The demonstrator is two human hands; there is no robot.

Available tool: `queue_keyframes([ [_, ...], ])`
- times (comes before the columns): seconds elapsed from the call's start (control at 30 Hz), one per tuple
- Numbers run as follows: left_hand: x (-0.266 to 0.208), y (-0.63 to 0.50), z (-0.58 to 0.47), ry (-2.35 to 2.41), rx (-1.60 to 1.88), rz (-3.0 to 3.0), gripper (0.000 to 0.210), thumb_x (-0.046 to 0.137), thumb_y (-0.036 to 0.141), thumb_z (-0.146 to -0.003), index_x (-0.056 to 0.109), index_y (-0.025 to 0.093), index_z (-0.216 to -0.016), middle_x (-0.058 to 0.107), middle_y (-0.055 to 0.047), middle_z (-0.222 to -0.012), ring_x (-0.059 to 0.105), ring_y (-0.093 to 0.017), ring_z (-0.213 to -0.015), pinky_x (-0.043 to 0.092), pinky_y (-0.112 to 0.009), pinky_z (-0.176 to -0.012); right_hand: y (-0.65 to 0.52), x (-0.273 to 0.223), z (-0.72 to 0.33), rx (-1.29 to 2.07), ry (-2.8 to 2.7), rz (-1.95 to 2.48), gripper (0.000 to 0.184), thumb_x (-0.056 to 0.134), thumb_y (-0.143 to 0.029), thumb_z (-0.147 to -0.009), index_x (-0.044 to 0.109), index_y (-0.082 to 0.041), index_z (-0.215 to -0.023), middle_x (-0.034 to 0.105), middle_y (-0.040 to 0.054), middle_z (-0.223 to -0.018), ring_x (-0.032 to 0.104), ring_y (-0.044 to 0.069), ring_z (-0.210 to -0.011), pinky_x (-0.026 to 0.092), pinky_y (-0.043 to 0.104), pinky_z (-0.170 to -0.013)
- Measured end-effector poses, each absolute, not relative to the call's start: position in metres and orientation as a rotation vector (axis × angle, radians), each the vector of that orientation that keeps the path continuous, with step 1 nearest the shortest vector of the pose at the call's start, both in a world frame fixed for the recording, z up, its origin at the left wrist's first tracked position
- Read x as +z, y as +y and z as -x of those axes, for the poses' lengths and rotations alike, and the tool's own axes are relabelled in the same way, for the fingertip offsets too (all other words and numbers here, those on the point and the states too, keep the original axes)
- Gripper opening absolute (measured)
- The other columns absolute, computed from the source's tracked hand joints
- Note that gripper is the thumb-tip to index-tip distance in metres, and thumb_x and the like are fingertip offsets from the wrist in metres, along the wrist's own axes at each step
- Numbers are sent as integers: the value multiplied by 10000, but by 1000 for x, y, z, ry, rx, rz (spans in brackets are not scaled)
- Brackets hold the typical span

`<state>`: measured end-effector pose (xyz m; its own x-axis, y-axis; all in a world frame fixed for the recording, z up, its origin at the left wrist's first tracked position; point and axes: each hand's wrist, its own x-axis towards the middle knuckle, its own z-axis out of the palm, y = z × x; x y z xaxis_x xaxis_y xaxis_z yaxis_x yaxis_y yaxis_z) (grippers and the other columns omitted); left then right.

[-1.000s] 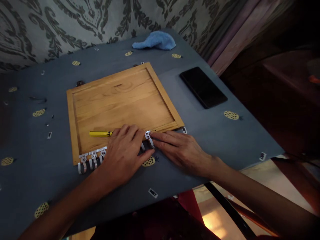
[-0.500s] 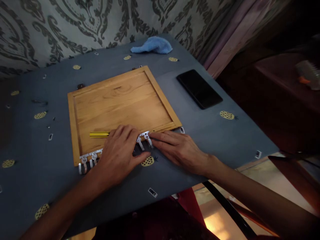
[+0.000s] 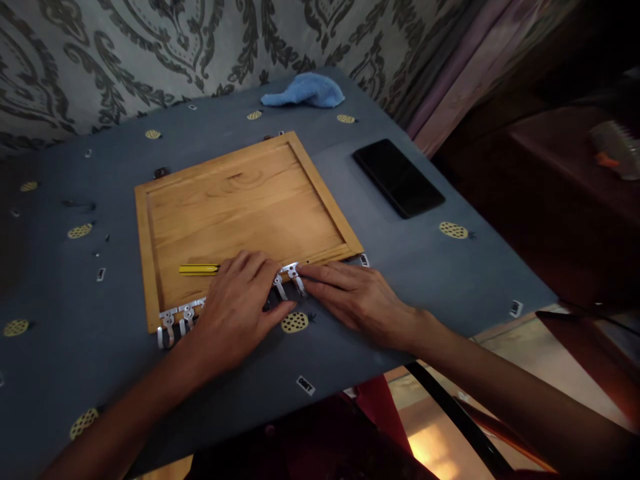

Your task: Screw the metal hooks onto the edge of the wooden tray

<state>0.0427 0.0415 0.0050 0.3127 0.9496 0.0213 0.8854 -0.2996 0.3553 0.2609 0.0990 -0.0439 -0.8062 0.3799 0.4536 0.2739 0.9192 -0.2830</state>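
Observation:
A silver metal hook rail (image 3: 189,313) with several curved hooks lies along the near edge of a framed wooden board (image 3: 240,213). Over the middle of the rail lies my left hand (image 3: 240,310), fingers bent across it and thumb on the near side, covering part of the hooks. At the rail's right end my right hand (image 3: 367,300) presses with its fingers held together; its thumb is hidden. A yellow screwdriver handle (image 3: 199,269) rests on the board, its other end hidden behind my left fingers.
A black phone (image 3: 399,178) lies right of the board on the blue patterned tablecloth (image 3: 325,353). A blue cloth (image 3: 306,91) sits at the back by the patterned curtain (image 3: 170,47). Tiny dark pieces (image 3: 107,238) lie at left. The table's right edge drops to the floor.
My left thumb has drawn in slightly toward the rail. Both hands otherwise stay where they were, and the board, rail and screwdriver have not visibly moved.

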Motion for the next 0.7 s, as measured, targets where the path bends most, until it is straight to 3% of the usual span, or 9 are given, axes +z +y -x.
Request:
queue_keyframes([
  [0.7,7,42,-41,1664,289,-2290,310,745,346,-845,590,183,-1059,633,-52,-1068,569,-274,-1024,484,-452,-896,99,-42,-260,300,-2558,469,268,452,-133,-1010,671,-113,-1164,720,119,-1209,721,220,-967,641,383,-770],
])
